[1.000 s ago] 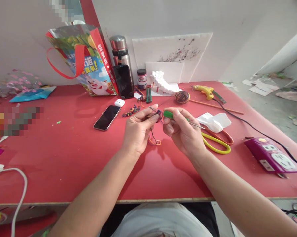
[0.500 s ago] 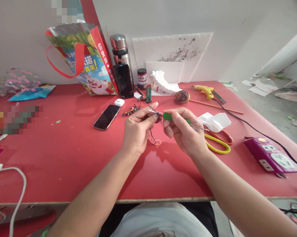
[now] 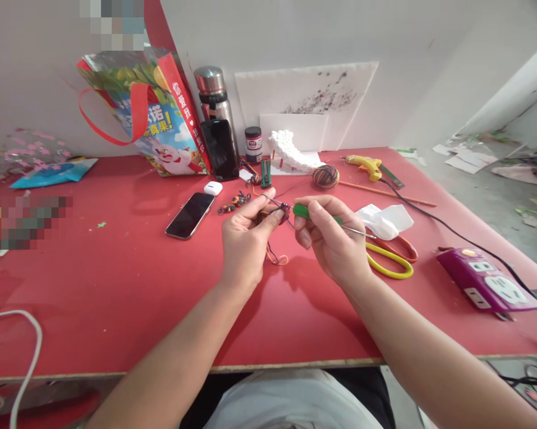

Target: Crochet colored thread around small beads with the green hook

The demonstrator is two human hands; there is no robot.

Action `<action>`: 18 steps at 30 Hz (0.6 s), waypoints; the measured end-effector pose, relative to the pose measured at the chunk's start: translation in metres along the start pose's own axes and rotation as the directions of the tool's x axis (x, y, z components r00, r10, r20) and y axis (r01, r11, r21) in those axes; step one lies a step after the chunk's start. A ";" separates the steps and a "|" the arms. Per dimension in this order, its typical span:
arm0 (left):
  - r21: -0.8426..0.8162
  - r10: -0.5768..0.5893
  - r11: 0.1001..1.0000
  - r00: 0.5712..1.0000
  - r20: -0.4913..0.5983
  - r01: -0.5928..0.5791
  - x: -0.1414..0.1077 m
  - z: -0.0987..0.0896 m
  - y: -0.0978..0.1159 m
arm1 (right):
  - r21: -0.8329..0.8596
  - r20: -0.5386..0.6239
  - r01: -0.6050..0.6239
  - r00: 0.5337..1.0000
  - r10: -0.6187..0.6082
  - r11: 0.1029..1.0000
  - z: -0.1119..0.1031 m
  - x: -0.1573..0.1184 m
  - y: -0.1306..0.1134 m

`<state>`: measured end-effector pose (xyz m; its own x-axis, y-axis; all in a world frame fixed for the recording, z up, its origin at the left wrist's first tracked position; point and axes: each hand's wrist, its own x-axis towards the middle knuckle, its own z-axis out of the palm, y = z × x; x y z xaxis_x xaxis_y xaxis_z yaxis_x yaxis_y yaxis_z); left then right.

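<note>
The red tabletop [image 3: 129,310] spans the view, with a pale board [image 3: 268,89] speckled in dark spots leaning on the wall behind it. At the back left stands a colourful bag [image 3: 174,128] with red handles, and beside it a steel flask [image 3: 211,81]. A purple socket block [image 3: 487,283] lies near the right edge.

Above the middle of the tabletop, the left hand [image 3: 245,241] and right hand [image 3: 333,235] come close together. One dark phone [image 3: 220,149] leans upright in front of the flask; another phone [image 3: 190,215] lies flat, left of the left hand. A yellow glue gun [image 3: 364,167] rests at the back right, past the multicoloured yarn ball [image 3: 325,177].

The right fingers are closed around the green grip of a thin metal hook [image 3: 302,211] (its bare end sticks out toward the yellow and orange loops [image 3: 391,266]). The left fingers pinch a small dark, multicoloured yarn piece [image 3: 283,211], held up between the hands at the hook's other end. Loose strands hang below it. A white earbud case [image 3: 213,189] touches or nearly touches the flat phone.
</note>
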<state>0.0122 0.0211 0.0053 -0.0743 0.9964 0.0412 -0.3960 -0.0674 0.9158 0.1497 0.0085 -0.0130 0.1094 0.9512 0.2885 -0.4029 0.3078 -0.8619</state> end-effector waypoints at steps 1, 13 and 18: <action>0.008 -0.012 1.000 1.000 -0.009 0.012 -0.001 0.000 0.000 | -0.009 -0.002 0.009 1.000 -0.009 1.000 0.000 0.000 0.000; -0.051 -0.064 0.997 0.998 -0.025 0.063 0.001 0.000 0.000 | -0.040 0.006 0.005 1.000 -0.005 0.999 0.000 0.000 0.003; -0.056 -0.072 0.996 0.997 -0.031 0.071 0.000 0.001 -0.002 | -0.066 -0.024 0.053 0.998 -0.055 0.996 0.004 0.000 0.003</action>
<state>0.0143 0.0209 0.0038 -0.0739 0.9965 -0.0378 -0.4507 0.0004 0.8927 0.1451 0.0093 -0.0140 0.1537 0.9330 0.3254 -0.3360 0.3590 -0.8708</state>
